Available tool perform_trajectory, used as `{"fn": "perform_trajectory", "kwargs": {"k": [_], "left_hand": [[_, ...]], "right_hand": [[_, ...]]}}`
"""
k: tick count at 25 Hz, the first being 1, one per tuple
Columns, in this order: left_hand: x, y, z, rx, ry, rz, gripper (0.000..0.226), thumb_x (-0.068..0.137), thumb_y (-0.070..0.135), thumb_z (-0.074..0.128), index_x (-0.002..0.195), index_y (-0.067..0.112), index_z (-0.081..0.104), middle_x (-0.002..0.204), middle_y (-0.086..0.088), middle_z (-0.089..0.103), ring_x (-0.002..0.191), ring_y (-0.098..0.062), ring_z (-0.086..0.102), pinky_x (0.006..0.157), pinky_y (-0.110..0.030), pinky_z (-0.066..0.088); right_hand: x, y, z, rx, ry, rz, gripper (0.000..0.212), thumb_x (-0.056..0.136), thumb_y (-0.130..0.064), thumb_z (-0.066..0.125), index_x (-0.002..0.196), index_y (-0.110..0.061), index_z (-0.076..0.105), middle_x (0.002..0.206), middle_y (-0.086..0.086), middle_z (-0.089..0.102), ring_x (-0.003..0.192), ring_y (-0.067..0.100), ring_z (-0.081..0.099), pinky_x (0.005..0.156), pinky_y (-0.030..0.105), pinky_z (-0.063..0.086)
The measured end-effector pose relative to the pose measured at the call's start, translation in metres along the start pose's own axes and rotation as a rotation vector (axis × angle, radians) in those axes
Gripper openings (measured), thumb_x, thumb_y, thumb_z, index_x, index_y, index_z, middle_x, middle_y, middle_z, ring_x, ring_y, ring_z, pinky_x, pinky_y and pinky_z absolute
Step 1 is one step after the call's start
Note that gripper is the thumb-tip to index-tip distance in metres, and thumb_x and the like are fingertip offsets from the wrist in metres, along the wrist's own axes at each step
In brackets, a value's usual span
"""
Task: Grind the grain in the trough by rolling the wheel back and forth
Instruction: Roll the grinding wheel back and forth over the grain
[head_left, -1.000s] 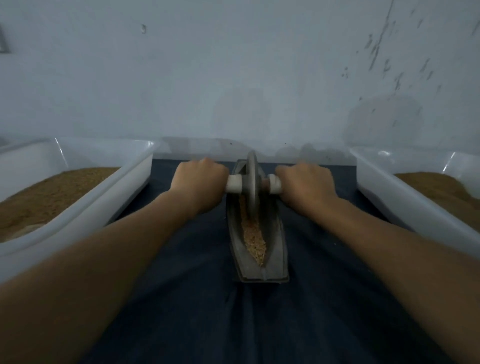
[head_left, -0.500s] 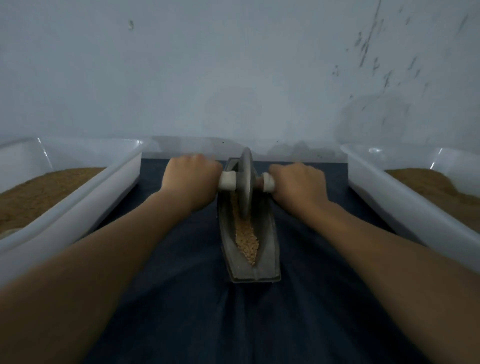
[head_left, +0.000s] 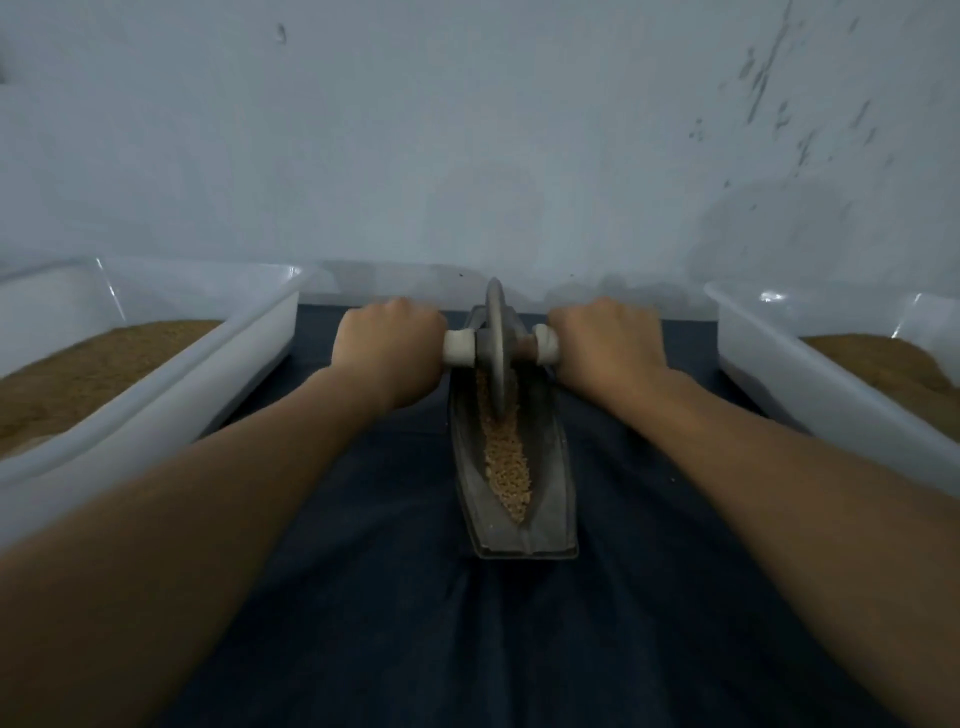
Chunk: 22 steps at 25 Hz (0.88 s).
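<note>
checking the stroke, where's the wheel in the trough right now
In the head view the wheel stands upright at the far end of the trough, between the left hand and right hand gripping its handles, with grain just nearer.

the handle (head_left: 460, 347) ends are hidden inside the left hand (head_left: 389, 353) and right hand (head_left: 608, 345).

Both fists, left hand (head_left: 390, 352) and right hand (head_left: 608, 347), grip the axle of the upright wheel (head_left: 496, 349) at the trough's (head_left: 545, 457) far end, grain (head_left: 506, 460) nearer, white tubs (head_left: 171, 384) seemingly flanking it.
</note>
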<state>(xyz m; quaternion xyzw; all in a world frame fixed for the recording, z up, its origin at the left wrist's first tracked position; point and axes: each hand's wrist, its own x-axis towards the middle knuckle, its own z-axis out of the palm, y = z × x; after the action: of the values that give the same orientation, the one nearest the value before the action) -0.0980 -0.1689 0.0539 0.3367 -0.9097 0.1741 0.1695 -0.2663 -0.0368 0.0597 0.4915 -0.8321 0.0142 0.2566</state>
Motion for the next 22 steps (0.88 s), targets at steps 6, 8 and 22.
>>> {"fn": "perform_trajectory", "kwargs": {"k": [6, 8, 22], "left_hand": [[-0.056, -0.02, 0.004, 0.024, 0.37, 0.249, 0.033, 0.063, 0.028, 0.067, 0.064, 0.029, 0.034, 0.052, 0.011, 0.022, 0.041, -0.014, 0.018, 0.05, -0.017, 0.006], [-0.043, -0.012, 0.01, 0.068, 0.307, 0.167, 0.032, 0.067, 0.025, 0.068, 0.064, 0.026, 0.036, 0.053, 0.007, 0.028, 0.042, -0.017, 0.023, 0.048, -0.019, 0.01], [-0.018, -0.002, 0.006, 0.043, 0.189, 0.083, 0.012, 0.078, 0.025, 0.064, 0.074, 0.026, 0.054, 0.06, 0.004, 0.041, 0.047, -0.02, 0.038, 0.046, -0.028, 0.03]], "right_hand": [[-0.07, 0.02, 0.003, -0.005, 0.313, -0.159, 0.028, 0.07, -0.037, 0.063, 0.071, -0.031, 0.036, 0.054, -0.012, 0.022, 0.044, 0.016, 0.024, 0.051, 0.018, 0.005], [-0.056, 0.011, 0.011, -0.059, 0.279, -0.083, 0.021, 0.075, -0.035, 0.069, 0.074, -0.029, 0.049, 0.057, -0.009, 0.044, 0.048, 0.023, 0.044, 0.049, 0.02, 0.01], [-0.031, -0.001, 0.007, 0.0, 0.131, -0.008, 0.009, 0.083, -0.037, 0.067, 0.084, -0.031, 0.06, 0.074, -0.004, 0.06, 0.065, 0.024, 0.06, 0.054, 0.027, 0.034]]}}
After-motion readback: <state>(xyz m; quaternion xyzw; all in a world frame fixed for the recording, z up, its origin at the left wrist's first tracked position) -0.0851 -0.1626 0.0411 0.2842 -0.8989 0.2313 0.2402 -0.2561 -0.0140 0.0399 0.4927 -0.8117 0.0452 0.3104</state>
